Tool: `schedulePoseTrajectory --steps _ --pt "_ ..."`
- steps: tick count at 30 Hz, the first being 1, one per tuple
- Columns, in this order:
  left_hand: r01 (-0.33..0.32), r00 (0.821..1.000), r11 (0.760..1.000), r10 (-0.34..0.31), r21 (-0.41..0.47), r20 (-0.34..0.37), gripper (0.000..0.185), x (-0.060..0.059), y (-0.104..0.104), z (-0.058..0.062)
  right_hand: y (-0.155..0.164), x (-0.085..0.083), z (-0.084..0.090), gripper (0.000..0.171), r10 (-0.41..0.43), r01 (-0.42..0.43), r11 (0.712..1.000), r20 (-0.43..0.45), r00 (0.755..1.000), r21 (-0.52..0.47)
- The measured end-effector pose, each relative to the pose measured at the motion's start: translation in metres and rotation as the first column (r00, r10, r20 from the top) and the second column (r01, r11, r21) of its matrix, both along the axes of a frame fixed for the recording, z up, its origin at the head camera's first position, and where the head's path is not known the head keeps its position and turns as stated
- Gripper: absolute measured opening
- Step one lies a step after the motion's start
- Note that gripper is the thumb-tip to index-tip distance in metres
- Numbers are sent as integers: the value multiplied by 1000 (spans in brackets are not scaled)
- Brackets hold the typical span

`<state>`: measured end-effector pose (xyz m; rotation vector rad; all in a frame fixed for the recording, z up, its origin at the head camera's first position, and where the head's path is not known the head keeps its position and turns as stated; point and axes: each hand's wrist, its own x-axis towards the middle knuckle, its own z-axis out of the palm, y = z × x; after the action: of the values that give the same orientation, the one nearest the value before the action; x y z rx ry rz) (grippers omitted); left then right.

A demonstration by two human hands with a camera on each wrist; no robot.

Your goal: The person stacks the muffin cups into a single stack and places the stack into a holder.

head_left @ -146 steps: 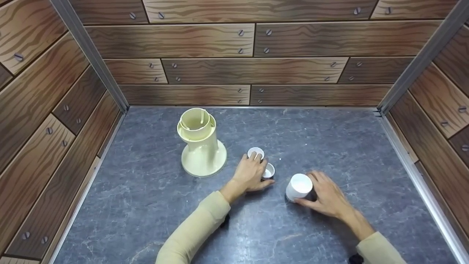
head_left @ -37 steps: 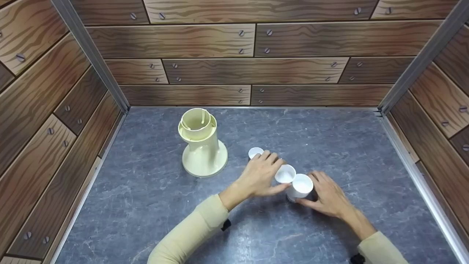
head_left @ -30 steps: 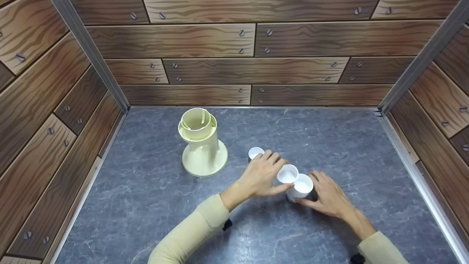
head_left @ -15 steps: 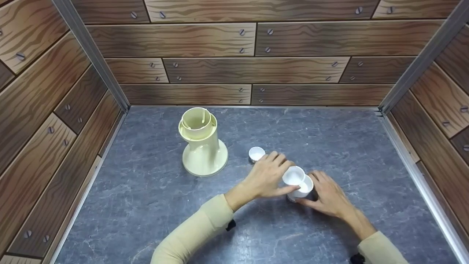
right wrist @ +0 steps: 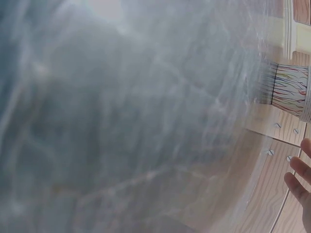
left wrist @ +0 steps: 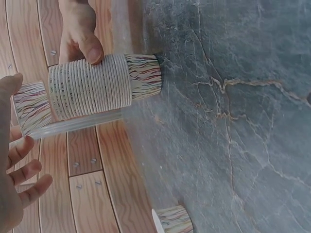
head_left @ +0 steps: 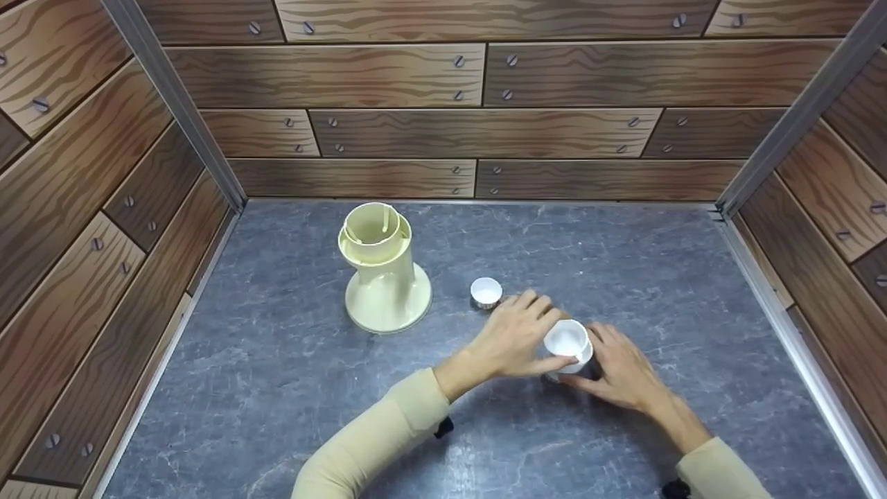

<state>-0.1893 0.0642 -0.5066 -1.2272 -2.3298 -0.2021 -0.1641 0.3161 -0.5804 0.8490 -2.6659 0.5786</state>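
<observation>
My left hand (head_left: 551, 334) pinches a small white paper cup (head_left: 565, 339) and holds it upright in the mouth of a stack of cups (head_left: 586, 356). My right hand (head_left: 590, 357) grips that stack on the grey tabletop (head_left: 624, 277). In the left wrist view the stack (left wrist: 90, 87) shows many ribbed rims and a striped base, with the right thumb (left wrist: 90, 46) on it; the held cup (left wrist: 30, 108) sits at its open end. A second single cup (head_left: 486, 292) stands alone just left of my left hand.
A cream flared stand with a tube top (head_left: 382, 270) rises at the left of the middle. Wood-patterned walls (head_left: 485, 104) close in the back and both sides, with metal corner rails (head_left: 173, 111).
My left hand carried the single cup rightward from beside the other loose cup and set it into the top of the stack. The right hand and stack stayed put.
</observation>
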Motion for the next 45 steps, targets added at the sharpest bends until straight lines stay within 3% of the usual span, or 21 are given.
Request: schedulePoseTrajectory --steps 16,35,45 --pt "-1 1000 1000 1 -5 29 66 -1 8 -4 1 0 -2 87 5 -5 1000 -9 1000 -22" --pt "-5 998 1000 4 9 57 68 -4 16 -20 3 -2 -3 82 42 -43 999 -61 997 -12" --pt "-4 996 1000 4 -8 85 67 -4 19 -25 2 -2 -3 79 24 -24 1000 -44 999 -12"
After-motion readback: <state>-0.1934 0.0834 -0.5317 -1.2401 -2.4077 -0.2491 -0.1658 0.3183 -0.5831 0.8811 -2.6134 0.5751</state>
